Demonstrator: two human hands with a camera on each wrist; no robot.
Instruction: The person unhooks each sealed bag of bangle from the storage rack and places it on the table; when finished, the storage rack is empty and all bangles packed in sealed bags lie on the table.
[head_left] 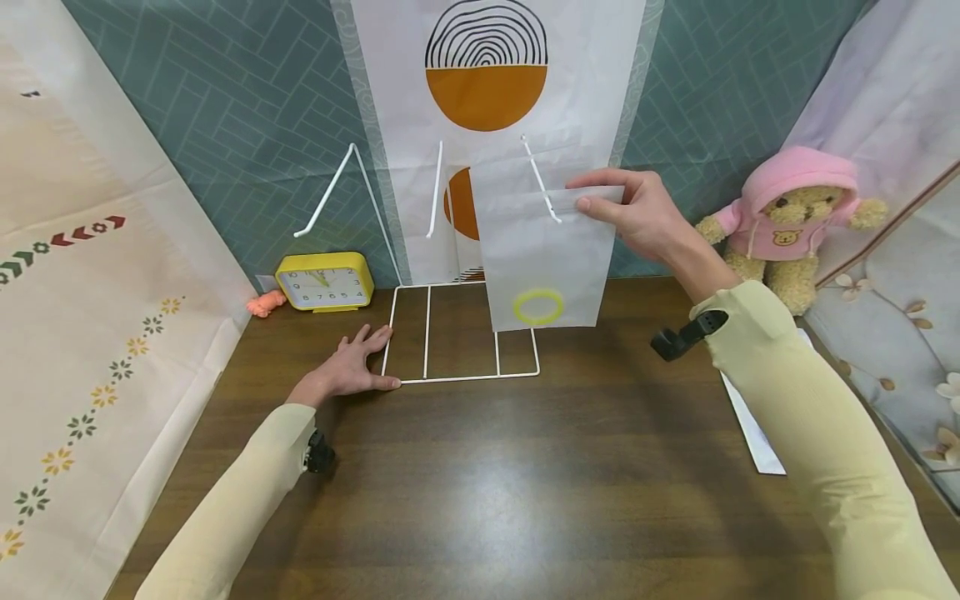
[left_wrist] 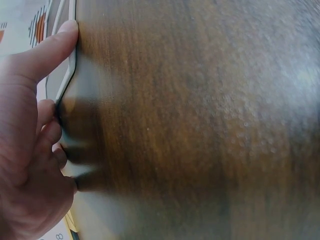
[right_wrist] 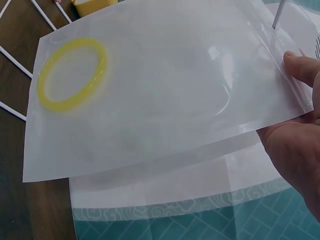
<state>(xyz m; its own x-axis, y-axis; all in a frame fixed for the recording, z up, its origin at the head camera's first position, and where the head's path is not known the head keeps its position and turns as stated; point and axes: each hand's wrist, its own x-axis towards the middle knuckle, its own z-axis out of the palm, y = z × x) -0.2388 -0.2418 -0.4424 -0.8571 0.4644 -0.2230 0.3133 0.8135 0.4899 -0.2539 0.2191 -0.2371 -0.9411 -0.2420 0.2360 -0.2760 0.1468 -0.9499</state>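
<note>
A white wire rack [head_left: 465, 379] with long slanting prongs stands on the table. My left hand [head_left: 352, 362] rests at the left end of its base, fingers spread and thumb by the front corner; the left wrist view shows the thumb [left_wrist: 55, 42] lying on the wire. My right hand [head_left: 633, 208] pinches the top right corner of a frosted zip bag [head_left: 551, 258] between thumb and fingers. A yellow ring [right_wrist: 72, 75] shows through the lower part of the bag. The rack's right prong [head_left: 538, 175] overlaps the bag's upper part, its tip showing in front of it.
A yellow clock [head_left: 324, 282] and a small orange object [head_left: 266, 303] stand behind the left hand. At the back right sits a teddy bear [head_left: 798, 217] in a pink hoodie. A white sheet [head_left: 753, 429] lies under the right forearm. Patterned cloth [head_left: 225, 125] hangs behind the rack.
</note>
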